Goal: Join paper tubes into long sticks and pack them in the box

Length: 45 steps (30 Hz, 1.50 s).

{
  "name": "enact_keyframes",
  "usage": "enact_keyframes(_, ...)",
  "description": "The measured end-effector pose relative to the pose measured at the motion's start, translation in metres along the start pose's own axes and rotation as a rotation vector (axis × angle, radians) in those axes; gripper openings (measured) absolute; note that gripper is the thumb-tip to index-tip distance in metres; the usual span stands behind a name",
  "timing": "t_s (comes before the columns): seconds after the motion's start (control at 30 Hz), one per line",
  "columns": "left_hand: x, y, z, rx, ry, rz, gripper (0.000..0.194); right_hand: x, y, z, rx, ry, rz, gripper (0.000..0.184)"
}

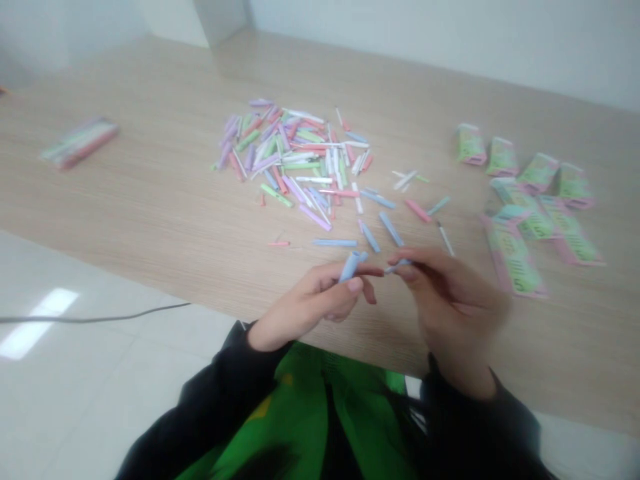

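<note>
Near the table's front edge, my left hand [327, 297] is closed around a light blue pen barrel [349, 266], held between thumb and fingers and tilted upward. Facing it, my right hand [445, 287] pinches a small light blue pen part [399, 267] with a narrow tip pointing left. The tip is close to my left fingertips; blur hides whether they touch. Just beyond my hands lie blue pen parts, among them a blue tube [391, 229] and another blue tube [335, 243]. A thin white refill with a dark tip [445, 238] rests beyond my right hand.
A heap of purple, green, red, white and blue pen parts [295, 157] spreads across the table's middle. Several pink and green printed boxes [517, 257] stand or lie at the right. A bundle of pens [83, 142] lies far left. A cable [100, 319] runs across the floor.
</note>
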<state>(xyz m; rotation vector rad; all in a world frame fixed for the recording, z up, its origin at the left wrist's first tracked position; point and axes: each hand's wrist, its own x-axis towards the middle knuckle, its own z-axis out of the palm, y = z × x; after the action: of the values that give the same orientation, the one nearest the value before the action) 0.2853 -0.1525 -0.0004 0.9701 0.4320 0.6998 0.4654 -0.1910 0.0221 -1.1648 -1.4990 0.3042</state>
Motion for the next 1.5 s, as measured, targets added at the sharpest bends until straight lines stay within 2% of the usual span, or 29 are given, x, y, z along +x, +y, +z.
enact_keyframes(0.07,-0.001,-0.001,0.000,0.116,-0.007,0.042,0.039,0.008,-0.004,0.002,0.056,0.103,0.048,0.025)
enact_keyframes(0.13,-0.001,-0.001,-0.001,0.231,-0.003,0.058,0.038,0.014,-0.008,0.005,0.112,0.136,0.060,0.023)
enact_keyframes(0.3,-0.004,0.002,0.002,0.384,0.031,0.056,0.031,0.017,-0.017,0.017,0.243,0.068,0.114,0.021)
enact_keyframes(0.5,-0.004,0.007,0.000,0.359,-0.027,0.081,0.035,0.010,-0.017,0.022,0.319,-0.016,0.244,0.015)
enact_keyframes(0.57,-0.003,0.007,-0.001,0.327,-0.057,0.109,0.035,0.010,-0.015,0.020,0.306,-0.063,0.247,0.015)
enact_keyframes(0.7,0.002,0.010,-0.004,0.286,-0.094,0.181,0.036,0.014,-0.011,0.016,0.245,-0.180,0.127,0.018)
enact_keyframes(0.87,0.008,0.012,-0.006,0.238,-0.094,0.169,0.037,0.023,-0.011,0.009,0.201,-0.294,0.064,0.020)
enact_keyframes(0.93,0.011,0.013,-0.007,0.150,-0.088,0.158,0.038,0.027,-0.012,0.006,0.150,-0.298,0.050,0.023)
enact_keyframes(1.07,0.020,0.017,-0.005,0.016,-0.083,0.147,0.039,0.032,-0.010,0.002,0.123,-0.224,0.085,0.024)
enact_keyframes(1.2,0.026,0.020,-0.005,-0.018,-0.067,0.139,0.035,0.030,-0.004,0.003,0.131,-0.300,0.116,0.020)
enact_keyframes(1.37,0.022,0.022,-0.011,0.047,-0.030,0.184,0.032,0.030,0.001,-0.003,0.082,-0.305,0.114,0.019)
enact_keyframes(1.5,0.010,0.025,-0.026,0.198,0.044,0.223,0.034,0.034,0.021,-0.018,-0.104,-0.375,0.100,0.017)
